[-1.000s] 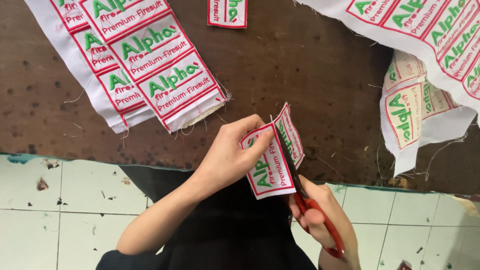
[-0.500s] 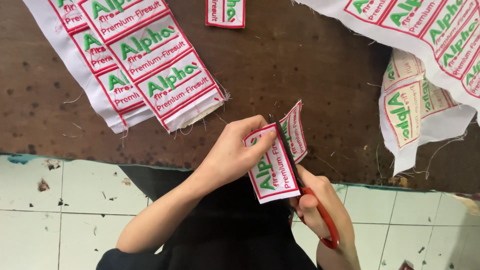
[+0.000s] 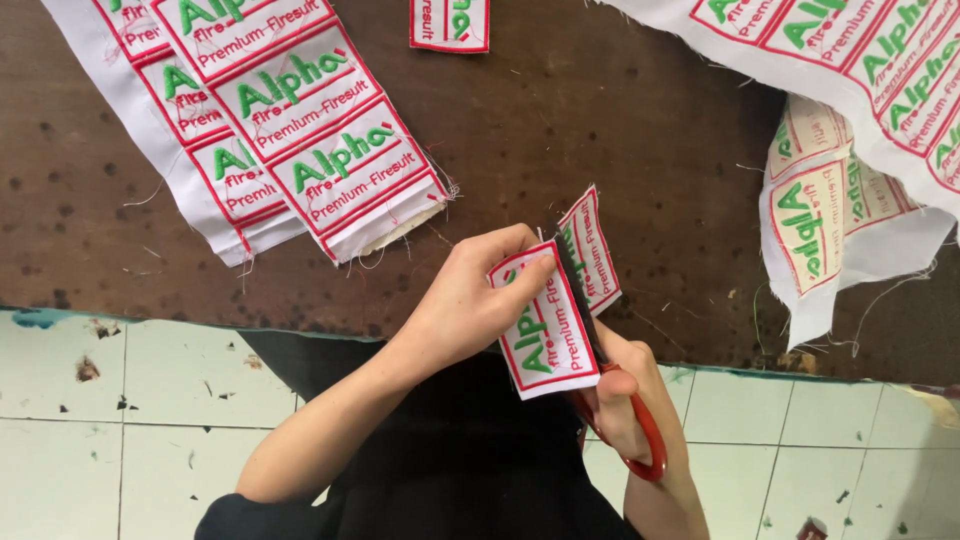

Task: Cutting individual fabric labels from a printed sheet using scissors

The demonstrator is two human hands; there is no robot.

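Observation:
My left hand (image 3: pixel 470 305) pinches a white embroidered cloth patch (image 3: pixel 545 335) with a red border and green lettering, held upright over the table's near edge. A second patch (image 3: pixel 592 250) of the same strip stands just to its right. My right hand (image 3: pixel 625 395) grips red-handled scissors (image 3: pixel 645 440), and their dark blades run up between the two patches, cutting along the gap.
On the dark brown table (image 3: pixel 600 120) lie strips of uncut patches at far left (image 3: pixel 290 130), far right (image 3: pixel 860 60) and right (image 3: pixel 820 215). One single cut patch (image 3: pixel 450 25) lies at the top. Pale tiled floor (image 3: pixel 100 420) shows below.
The scissor blades have moved further up between the two patches, and the right-hand patch has splayed away a little. My left hand keeps its hold.

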